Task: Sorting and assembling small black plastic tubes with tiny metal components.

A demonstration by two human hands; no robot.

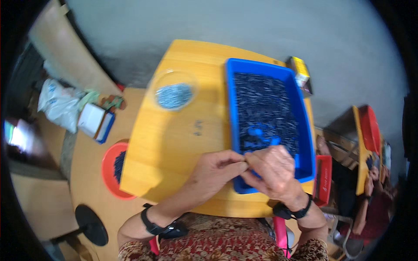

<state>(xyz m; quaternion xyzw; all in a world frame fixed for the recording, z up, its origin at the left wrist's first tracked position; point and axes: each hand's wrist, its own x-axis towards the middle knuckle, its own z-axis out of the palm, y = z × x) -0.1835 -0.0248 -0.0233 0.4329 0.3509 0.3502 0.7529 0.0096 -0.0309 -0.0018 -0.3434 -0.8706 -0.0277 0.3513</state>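
Observation:
My left hand (219,169) and my right hand (274,171) meet over the near left corner of a blue tray (232,126). Thumb and fingers of both are pinched together, fingertips touching, around something too small to make out. Many small black pieces (261,95) fill the tray, and its blue bottom shows through at the near end. Left of the tray, a clear round dish (191,78) on the yellow table (187,130) holds a heap of small silvery pins or rods (174,95).
A red tub (109,174) with dark pieces stands on the floor, left of the table. A yellow and black box (300,71) sits by the far right corner. White bags (61,104) lie at the left. Another person (379,213) works at a table on the right.

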